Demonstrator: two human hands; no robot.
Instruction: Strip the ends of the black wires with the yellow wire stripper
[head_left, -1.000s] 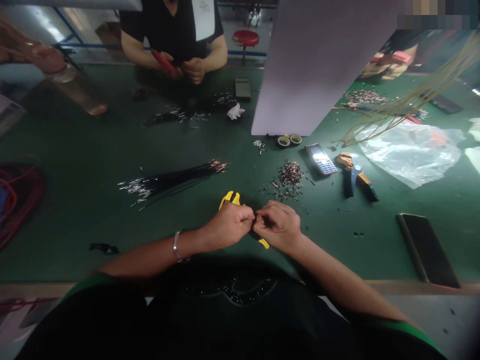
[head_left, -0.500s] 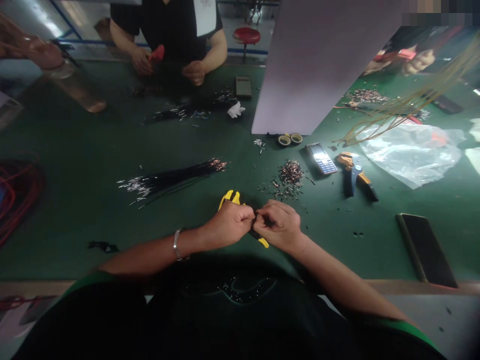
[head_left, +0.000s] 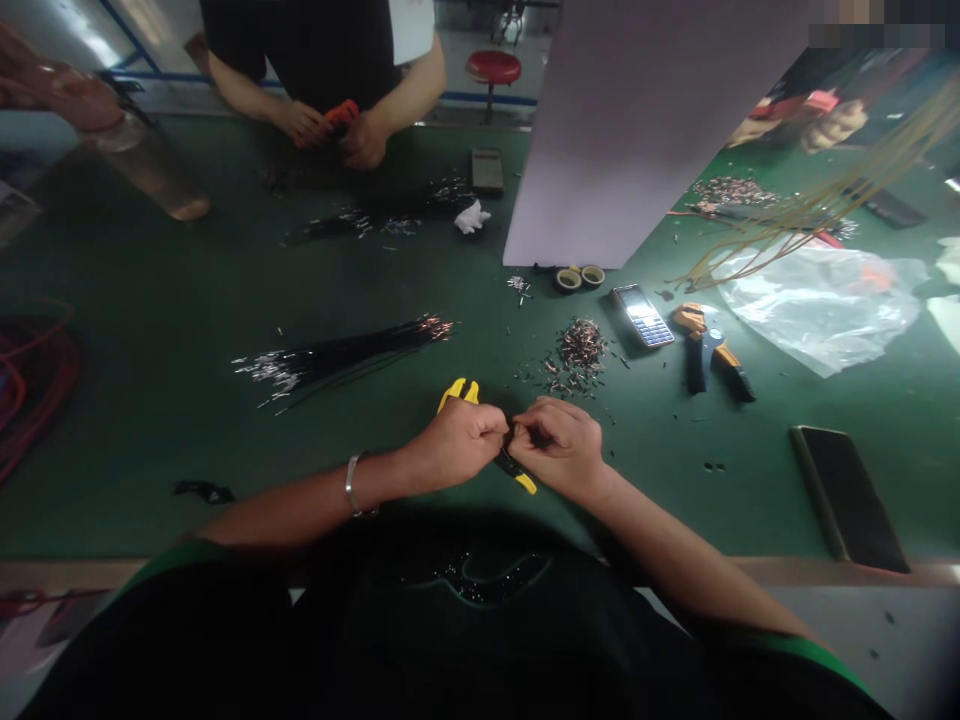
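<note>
We see our left hand (head_left: 471, 440) and right hand (head_left: 559, 447) close together over the green table (head_left: 390, 290), the fingers of both curled inward; what is between them is too small for us to tell. From under them shows a yellow-and-black tool (head_left: 526, 484). Farther left lies a bundle of black wires (head_left: 345, 352); beyond our right hand, a pile of copper-coloured bits (head_left: 581, 345). At the far side, a co-worker (head_left: 330, 60) holds a red tool (head_left: 343, 112)

The pliers (head_left: 451, 391) are yellow and black, the tabletop (head_left: 360, 285) green.
</note>
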